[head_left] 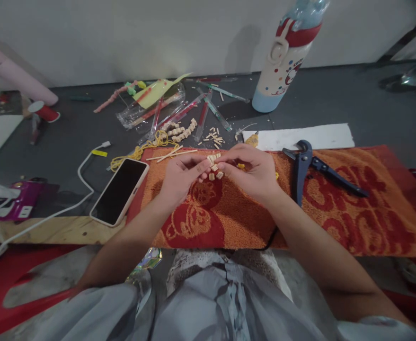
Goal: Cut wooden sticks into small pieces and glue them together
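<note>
My left hand (181, 176) and my right hand (252, 171) meet over an orange and red towel (335, 203), fingertips pinched together. Between them is a small cluster of short pale wooden pieces (214, 166); a few hang just below the fingers. Both hands are closed in a pinch on these pieces. A bit of yellow cord (241, 166) shows under my right palm. Thin wooden sticks (172, 155) lie just beyond my left hand.
A phone (119, 190) lies left on the towel's edge, beside a white cable (83, 170). Blue pliers (305, 163) rest right of my hands. Farther back are yellow cord (151, 142), more wooden pieces (181, 130), pens (202, 111), plastic wrap, a white strip and a bottle (284, 61).
</note>
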A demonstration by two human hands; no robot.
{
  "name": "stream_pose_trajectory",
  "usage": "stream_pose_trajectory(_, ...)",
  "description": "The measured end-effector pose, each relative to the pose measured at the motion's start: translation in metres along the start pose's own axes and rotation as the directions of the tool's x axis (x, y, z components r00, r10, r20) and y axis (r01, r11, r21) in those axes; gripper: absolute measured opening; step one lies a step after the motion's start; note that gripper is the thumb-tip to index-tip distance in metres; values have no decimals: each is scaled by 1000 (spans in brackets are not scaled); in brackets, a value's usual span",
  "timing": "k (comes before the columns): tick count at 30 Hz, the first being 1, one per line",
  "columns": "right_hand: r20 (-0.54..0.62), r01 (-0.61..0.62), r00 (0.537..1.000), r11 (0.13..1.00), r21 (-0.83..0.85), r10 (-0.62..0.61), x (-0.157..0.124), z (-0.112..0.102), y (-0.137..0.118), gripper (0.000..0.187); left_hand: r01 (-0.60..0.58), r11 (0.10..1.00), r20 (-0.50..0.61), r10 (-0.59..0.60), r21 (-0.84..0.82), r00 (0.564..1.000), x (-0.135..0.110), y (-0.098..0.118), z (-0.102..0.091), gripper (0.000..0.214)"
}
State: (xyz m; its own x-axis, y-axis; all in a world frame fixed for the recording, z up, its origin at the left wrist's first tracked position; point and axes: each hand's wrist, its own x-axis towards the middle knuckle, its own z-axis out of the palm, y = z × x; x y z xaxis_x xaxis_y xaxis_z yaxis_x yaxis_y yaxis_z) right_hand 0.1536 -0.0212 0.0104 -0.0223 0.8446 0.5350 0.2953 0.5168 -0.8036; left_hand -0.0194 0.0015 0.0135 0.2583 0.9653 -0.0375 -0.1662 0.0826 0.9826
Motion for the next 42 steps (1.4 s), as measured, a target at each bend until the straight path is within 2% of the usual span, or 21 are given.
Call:
stream_pose_trajectory(2, 4, -54, 999, 996, 67, 54, 1, -1, 0, 6, -157, 969, 0, 160, 188, 987, -1, -1, -2, 27)
stream_pose_trajectory(4, 60, -106, 993, 984, 140, 99, 2, -3, 2, 12, -280, 897, 42, 283, 342, 958, -2, -1, -4, 22)
stream_pose_trajectory(6, 149, -152, 981, 969, 196, 124, 3, -5, 5, 19, -362, 840, 112, 348, 405, 931, -2, 0, -6, 18)
stream_pose_trajectory(8, 225, -180, 966, 958, 224, 129, 4, -8, 7, 21, -403, 821, 182, 359, 406, 915, -2, 2, -6, 16)
stream_pose_trajectory(11, 264, -186, 957, 948, 259, 116, 5, -10, 8, 20, -381, 850, 216, 321, 364, 922, -1, 3, -7, 19)
stream_pose_trajectory(15, 262, -178, 961, 924, 338, 89, 5, -9, 8, 15, -285, 922, 217, 232, 263, 948, -1, 1, -6, 27)
stream_pose_trajectory(20, 255, -139, 966, 910, 391, 38, 4, -8, 9, 12, -201, 963, 258, 152, 177, 954, 0, -2, -8, 30)
stream_pose_trajectory(31, 291, -132, 957, 913, 385, 16, 3, -9, 6, 9, -243, 940, 349, 151, 238, 925, 2, -2, -12, 34)
stream_pose_trajectory(37, 282, -81, 959, 930, 360, -25, 3, -9, 6, 7, -237, 949, 355, 152, 209, 922, 1, -2, -10, 34)
stream_pose_trajectory(42, 291, -91, 957, 933, 347, -14, 3, -10, 4, 7, -213, 957, 348, 135, 196, 928, 0, -2, -9, 33)
